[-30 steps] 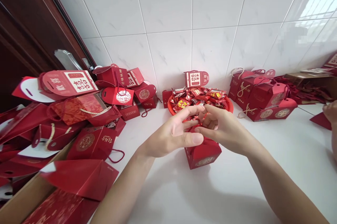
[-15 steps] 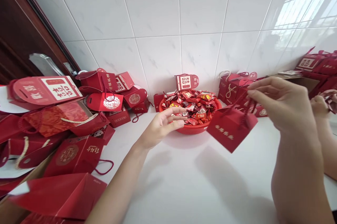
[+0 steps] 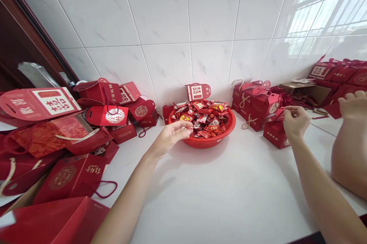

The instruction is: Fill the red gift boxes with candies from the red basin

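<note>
My right hand (image 3: 296,122) pinches the top of a small red gift box (image 3: 275,137), which sits at the right beside other boxes. My left hand (image 3: 173,137) hovers at the front left of a red plastic basket (image 3: 208,143), thumb and fingers slightly apart with nothing visible between them. The basket is heaped with red-wrapped candies (image 3: 205,118). Behind it stands a box with a white label (image 3: 197,92).
Red gift boxes (image 3: 71,177) pile up on the left. Closed boxes (image 3: 255,102) stand by the wall at right, near a cardboard box (image 3: 301,88) and more boxes (image 3: 344,74). Another person's hand (image 3: 354,106) and arm reach in at far right.
My right hand has carried the hanging gift box away to the right and set it down beside the other boxes. My left hand stays by the basket, its fingers drawn closer together.
</note>
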Demonstrator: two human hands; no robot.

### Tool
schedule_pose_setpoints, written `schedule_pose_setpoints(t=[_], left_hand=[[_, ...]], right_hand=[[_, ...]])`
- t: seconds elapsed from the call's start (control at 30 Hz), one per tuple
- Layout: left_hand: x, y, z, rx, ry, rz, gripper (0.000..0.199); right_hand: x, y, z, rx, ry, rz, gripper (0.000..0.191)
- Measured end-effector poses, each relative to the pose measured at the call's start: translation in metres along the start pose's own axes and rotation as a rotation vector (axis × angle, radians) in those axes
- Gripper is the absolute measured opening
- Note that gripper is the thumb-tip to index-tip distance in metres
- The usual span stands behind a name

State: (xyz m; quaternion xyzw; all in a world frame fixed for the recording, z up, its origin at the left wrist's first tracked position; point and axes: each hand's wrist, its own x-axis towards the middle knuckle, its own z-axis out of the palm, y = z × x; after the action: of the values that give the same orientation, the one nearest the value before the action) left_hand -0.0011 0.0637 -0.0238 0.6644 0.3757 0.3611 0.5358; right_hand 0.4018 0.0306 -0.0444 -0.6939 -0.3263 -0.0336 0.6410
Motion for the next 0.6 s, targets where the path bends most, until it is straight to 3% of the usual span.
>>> schedule_pose_setpoints(t=[0.17, 0.4, 0.6], left_hand=[[-0.002, 0.004, 0.002, 0.022, -0.003, -0.003, 0.045], [-0.002, 0.003, 0.003, 0.035, -0.011, -0.013, 0.047], [-0.003, 0.002, 0.0, 0.035, -0.028, -0.004, 0.045]], right_hand=[[-0.007, 0.011, 0.014, 0.004, 0.078, 0.012, 0.01], [-0.003, 0.013, 0.03, -0.024, 0.014, -0.007, 0.006], [-0.001, 0.015, 0.03, -0.129, -0.063, -0.032, 0.007]])
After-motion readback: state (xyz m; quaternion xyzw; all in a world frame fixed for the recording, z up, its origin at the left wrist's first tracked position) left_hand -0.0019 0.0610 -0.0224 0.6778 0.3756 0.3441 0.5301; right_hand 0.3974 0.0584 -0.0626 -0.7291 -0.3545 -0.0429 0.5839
